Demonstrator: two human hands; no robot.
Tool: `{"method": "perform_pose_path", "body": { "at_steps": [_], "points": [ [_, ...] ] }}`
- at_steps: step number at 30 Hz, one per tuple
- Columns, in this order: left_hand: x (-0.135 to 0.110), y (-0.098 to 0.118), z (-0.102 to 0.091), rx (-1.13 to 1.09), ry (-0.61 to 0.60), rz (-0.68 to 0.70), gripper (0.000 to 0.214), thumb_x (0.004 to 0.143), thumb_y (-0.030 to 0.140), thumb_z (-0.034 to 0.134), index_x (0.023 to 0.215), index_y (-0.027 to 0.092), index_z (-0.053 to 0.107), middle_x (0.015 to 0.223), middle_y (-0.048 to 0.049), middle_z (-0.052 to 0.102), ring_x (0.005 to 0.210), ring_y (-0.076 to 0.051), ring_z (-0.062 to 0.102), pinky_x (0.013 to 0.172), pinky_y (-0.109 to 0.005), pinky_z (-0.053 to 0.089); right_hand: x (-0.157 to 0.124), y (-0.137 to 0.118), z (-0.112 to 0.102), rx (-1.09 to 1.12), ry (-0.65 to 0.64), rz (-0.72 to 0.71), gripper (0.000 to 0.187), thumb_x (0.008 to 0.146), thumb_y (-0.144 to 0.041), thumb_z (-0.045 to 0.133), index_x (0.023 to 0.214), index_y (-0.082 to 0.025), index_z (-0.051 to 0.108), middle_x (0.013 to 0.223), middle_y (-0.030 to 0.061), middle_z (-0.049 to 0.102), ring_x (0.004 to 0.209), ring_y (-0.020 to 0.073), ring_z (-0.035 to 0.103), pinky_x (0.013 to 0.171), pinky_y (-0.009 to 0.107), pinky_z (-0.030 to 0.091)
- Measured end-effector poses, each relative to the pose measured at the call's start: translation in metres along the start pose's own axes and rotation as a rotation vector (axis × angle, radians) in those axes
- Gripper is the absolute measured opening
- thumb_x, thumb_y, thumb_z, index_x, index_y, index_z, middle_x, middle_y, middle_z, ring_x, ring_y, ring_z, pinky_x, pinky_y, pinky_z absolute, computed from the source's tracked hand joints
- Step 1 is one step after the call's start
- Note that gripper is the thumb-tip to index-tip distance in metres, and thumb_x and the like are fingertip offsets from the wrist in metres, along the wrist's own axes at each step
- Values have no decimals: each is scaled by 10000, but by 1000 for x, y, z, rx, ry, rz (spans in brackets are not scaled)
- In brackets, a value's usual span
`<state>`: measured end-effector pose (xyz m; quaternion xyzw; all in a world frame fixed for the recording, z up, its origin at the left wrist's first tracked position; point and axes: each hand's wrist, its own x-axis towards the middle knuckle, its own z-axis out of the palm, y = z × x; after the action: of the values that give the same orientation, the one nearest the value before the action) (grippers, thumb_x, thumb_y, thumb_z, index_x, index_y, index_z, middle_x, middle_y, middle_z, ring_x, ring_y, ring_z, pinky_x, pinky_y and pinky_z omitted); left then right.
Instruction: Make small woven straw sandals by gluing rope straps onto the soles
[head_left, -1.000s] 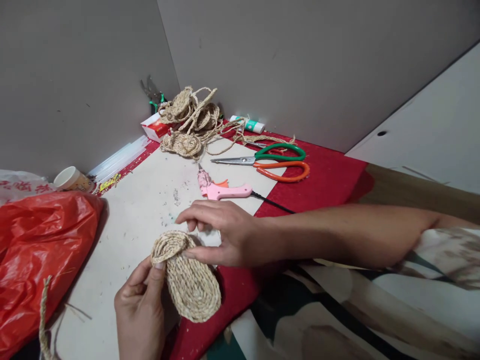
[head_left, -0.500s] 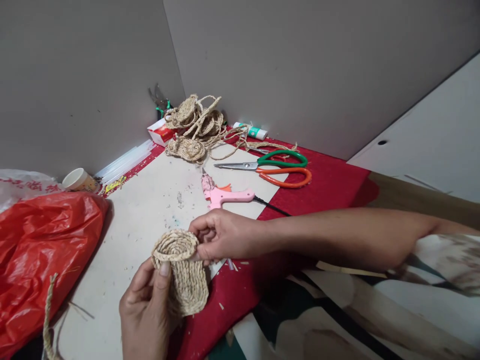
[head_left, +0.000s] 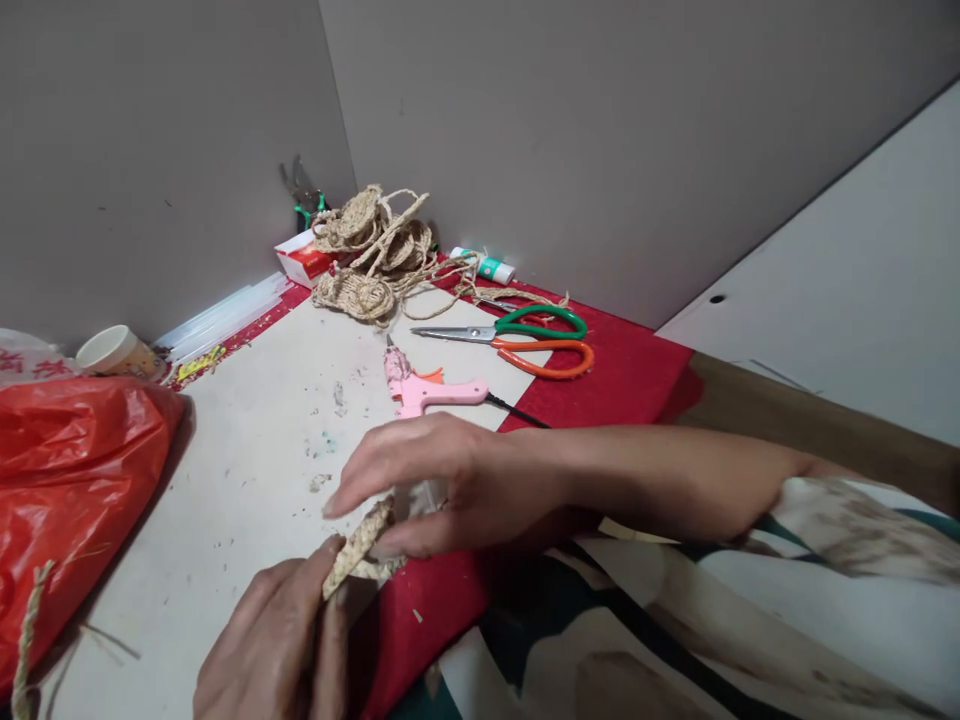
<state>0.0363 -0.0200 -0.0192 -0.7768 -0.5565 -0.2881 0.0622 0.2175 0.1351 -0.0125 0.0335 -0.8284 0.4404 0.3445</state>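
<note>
My left hand (head_left: 277, 630) grips a small woven straw slipper (head_left: 358, 545), its fingers and thumb closed on the near end. The slipper is turned edge-on, so its braided rim shows and most of its flat face is hidden. Over its far end reaches my right hand (head_left: 420, 480), fingers and thumb spread apart. The right thumb is close against the braid; whether it presses on it I cannot tell. A pink glue gun (head_left: 427, 390) lies just beyond my right hand, on a white board (head_left: 247, 440).
Scissors (head_left: 510, 335) with green and orange handles lie behind the glue gun. Further back are a pile of braided straw pieces (head_left: 375, 250), a white-and-green tube (head_left: 484, 265) and pliers (head_left: 304, 195). At left are a red plastic bag (head_left: 82, 480), paper cup (head_left: 116, 352) and clear sticks (head_left: 225, 315).
The slipper has turned from face-up to edge-on in my left hand. My right hand has let go of its rim and opened above it. The view has shifted slightly.
</note>
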Motion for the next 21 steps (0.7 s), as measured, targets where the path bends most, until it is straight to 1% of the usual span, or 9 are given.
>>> {"method": "perform_pose_path", "body": {
  "at_steps": [1, 3, 6, 8, 11, 13, 17, 19, 21],
  "points": [
    [-1, -3, 0, 34, -19, 70, 362, 836, 90, 591, 1194, 141, 593, 957, -74, 712, 829, -161, 660, 731, -239, 502, 0, 2, 2, -15, -40, -48, 224, 859, -163, 579, 1062, -81, 630, 1007, 115, 666, 951, 120, 607, 870, 247, 478],
    [-2, -7, 0, 84, -18, 119, 369, 816, 76, 619, 1178, 142, 595, 911, -69, 716, 810, -172, 658, 727, -252, 502, 0, 3, 3, -50, -107, -97, 199, 882, -150, 535, 1041, -93, 641, 1006, 109, 670, 949, 114, 607, 872, 236, 472],
    [-5, -6, 2, 104, -3, 77, 356, 817, 77, 619, 1161, 168, 599, 888, -55, 720, 765, -169, 662, 696, -246, 503, 1, 4, 1, -90, -196, -103, 214, 890, -120, 500, 1045, -94, 645, 1006, 105, 672, 961, 111, 605, 879, 226, 465],
    [-6, -5, 2, 93, -29, 44, 334, 825, 100, 610, 1151, 172, 606, 894, -52, 721, 744, -161, 671, 671, -232, 512, 1, 4, -1, -100, -231, -117, 211, 900, -127, 487, 1033, -99, 648, 992, 100, 677, 962, 108, 603, 883, 221, 462],
    [-10, -5, 3, 66, -26, -39, 279, 821, 145, 616, 1097, 182, 626, 859, -38, 725, 670, -144, 677, 603, -210, 522, 1, 7, -1, -111, -248, -133, 186, 920, -186, 497, 995, -121, 654, 982, 91, 684, 970, 104, 598, 886, 217, 461],
    [-12, -8, 3, 61, -28, -65, 257, 810, 156, 633, 1065, 189, 640, 834, -29, 730, 639, -133, 679, 576, -191, 519, 1, 9, 0, -118, -235, -146, 179, 916, -190, 508, 972, -118, 662, 966, 88, 690, 955, 102, 599, 882, 216, 463],
    [-18, -15, 1, 95, -132, 43, 304, 817, 202, 646, 1121, 207, 647, 951, -28, 746, 763, -143, 704, 641, -179, 526, -1, 14, 4, -117, -195, -185, 178, 901, -184, 527, 923, -100, 682, 897, 83, 704, 883, 99, 613, 870, 206, 468],
    [-21, -16, -1, 98, -126, 63, 353, 834, 217, 625, 1187, 212, 624, 1026, -34, 738, 849, -167, 700, 714, -211, 524, -2, 16, 6, -117, -186, -180, 184, 907, -209, 527, 912, -112, 684, 896, 74, 706, 888, 97, 616, 875, 198, 464],
    [-24, -15, -2, 82, -77, 57, 415, 841, 231, 616, 1255, 221, 592, 1067, -39, 731, 923, -197, 686, 800, -256, 505, -2, 16, 8, -132, -203, -169, 202, 918, -217, 509, 922, -110, 680, 917, 74, 705, 917, 102, 614, 894, 202, 454]
  ]
}}
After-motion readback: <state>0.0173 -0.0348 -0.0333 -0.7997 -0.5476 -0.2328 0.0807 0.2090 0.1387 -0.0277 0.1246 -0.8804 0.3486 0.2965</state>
